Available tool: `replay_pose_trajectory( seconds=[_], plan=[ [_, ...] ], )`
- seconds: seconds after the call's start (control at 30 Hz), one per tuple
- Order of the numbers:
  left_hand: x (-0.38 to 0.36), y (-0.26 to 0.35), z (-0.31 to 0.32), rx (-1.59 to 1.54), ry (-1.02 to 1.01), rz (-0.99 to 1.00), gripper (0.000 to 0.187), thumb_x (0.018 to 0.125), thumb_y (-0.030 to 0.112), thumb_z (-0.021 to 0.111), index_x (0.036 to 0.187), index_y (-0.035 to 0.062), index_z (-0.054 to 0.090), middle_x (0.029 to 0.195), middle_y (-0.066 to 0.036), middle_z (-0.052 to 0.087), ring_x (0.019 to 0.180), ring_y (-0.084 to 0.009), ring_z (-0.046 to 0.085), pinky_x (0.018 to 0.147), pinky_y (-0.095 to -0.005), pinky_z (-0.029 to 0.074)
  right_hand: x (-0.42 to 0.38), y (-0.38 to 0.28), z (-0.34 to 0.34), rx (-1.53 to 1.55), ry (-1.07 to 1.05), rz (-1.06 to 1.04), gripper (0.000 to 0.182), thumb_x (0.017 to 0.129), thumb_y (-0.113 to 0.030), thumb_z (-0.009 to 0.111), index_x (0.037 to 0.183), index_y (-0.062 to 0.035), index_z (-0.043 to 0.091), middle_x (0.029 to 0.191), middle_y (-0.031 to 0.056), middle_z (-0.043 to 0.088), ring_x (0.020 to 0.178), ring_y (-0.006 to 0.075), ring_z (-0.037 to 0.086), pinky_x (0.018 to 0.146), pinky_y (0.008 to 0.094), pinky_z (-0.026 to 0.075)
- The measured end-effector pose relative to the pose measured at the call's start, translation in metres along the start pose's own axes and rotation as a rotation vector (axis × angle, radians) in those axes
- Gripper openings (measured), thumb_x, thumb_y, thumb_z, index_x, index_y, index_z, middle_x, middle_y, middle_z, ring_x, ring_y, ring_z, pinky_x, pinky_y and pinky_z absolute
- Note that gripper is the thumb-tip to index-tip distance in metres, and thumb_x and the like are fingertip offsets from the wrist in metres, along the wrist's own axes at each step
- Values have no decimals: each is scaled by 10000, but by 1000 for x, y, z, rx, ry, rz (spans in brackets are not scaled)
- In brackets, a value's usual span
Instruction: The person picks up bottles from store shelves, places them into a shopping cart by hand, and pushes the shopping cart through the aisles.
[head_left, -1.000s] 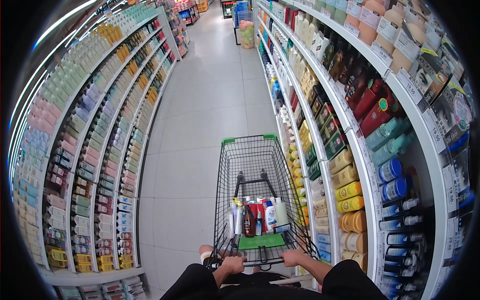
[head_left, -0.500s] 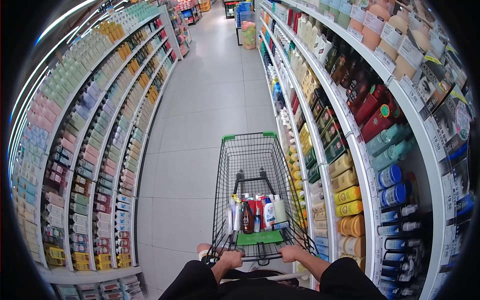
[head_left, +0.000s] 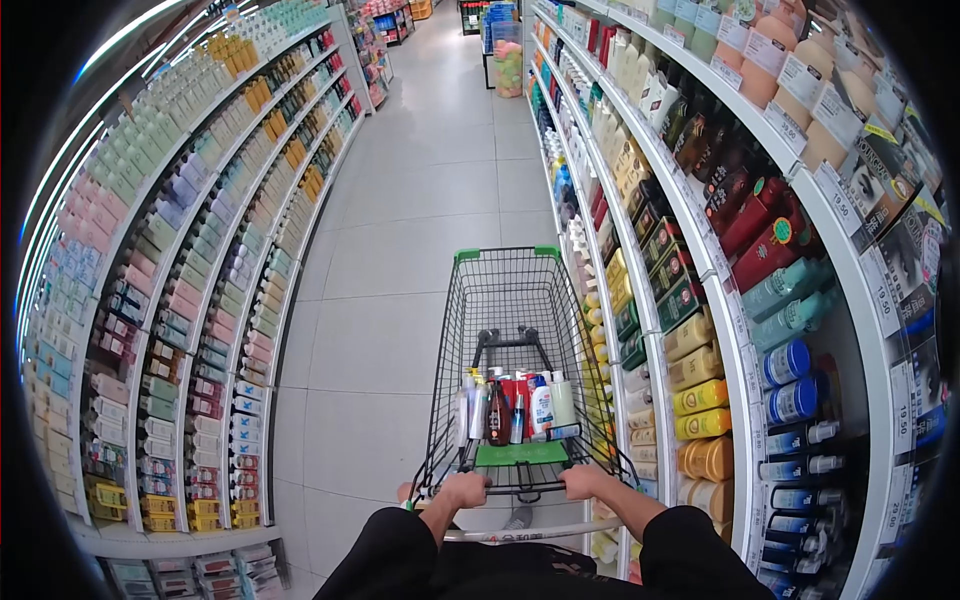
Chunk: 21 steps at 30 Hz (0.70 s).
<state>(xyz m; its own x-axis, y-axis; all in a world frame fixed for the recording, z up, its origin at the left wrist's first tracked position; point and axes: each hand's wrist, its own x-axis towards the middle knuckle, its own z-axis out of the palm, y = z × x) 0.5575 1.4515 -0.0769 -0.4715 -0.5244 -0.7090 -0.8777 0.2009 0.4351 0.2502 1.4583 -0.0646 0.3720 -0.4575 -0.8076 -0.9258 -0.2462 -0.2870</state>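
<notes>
A black wire shopping cart (head_left: 447,345) with green corner caps stands right in front of me. My left hand (head_left: 465,490) is closed around the cart's near wire edge, left of a green flap (head_left: 522,455). On the other side of that flap my right hand (head_left: 585,482) grips the same edge, fingers wrapped. A pale handle bar (head_left: 535,533) with lettering crosses below both hands. Inside the cart, near the flap, several bottles are grouped: a brown bottle (head_left: 498,415), a white bottle with a blue label (head_left: 542,408) and a pale green pump bottle (head_left: 562,400). A dark tube (head_left: 558,433) lies by them.
A long shelf of bottles (head_left: 185,295) lines the left side. Close on the right, another shelf (head_left: 735,370) holds bottles, jars and boxes, its lower edge near the cart. The tiled aisle floor (head_left: 400,230) runs ahead to a clear bin (head_left: 508,70) of colourful items.
The cart and both hands sit slightly higher in view, farther from my body, and more of the handle bar shows. Both hands keep their grip.
</notes>
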Motion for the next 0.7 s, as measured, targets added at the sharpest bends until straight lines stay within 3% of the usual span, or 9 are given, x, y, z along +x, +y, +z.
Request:
replay_pose_trajectory(
  seconds=[0.2,0.3,0.6,0.7],
  plan=[
    [6,3,-40,-19,61,19,494,789,278,601,1262,145,651,1109,-176,697,1045,-338,659,899,-436,520,19,15,-31,-52,72,-6,344,728,-202,569,1032,-96,692,974,188,711,932,379,674,805,491,541],
    [31,-11,-50,15,80,21,517,730,256,596,1235,181,676,1130,-158,697,1069,-331,656,936,-420,519,31,16,-52,-76,77,5,353,723,-203,575,1035,-103,705,1006,180,712,957,370,677,827,485,546],
    [63,-30,-100,12,122,-28,541,690,225,607,1224,213,689,1150,-138,697,1077,-303,660,954,-405,518,46,13,-108,-29,139,45,353,698,-181,568,1011,-100,710,983,161,720,957,359,678,812,474,544],
    [72,-39,-107,5,111,-27,547,693,230,607,1235,239,684,1154,-136,696,1081,-303,658,956,-410,518,54,11,-119,-25,104,49,394,704,-181,560,1062,-105,705,1051,167,710,995,353,671,820,472,544]
  ],
)
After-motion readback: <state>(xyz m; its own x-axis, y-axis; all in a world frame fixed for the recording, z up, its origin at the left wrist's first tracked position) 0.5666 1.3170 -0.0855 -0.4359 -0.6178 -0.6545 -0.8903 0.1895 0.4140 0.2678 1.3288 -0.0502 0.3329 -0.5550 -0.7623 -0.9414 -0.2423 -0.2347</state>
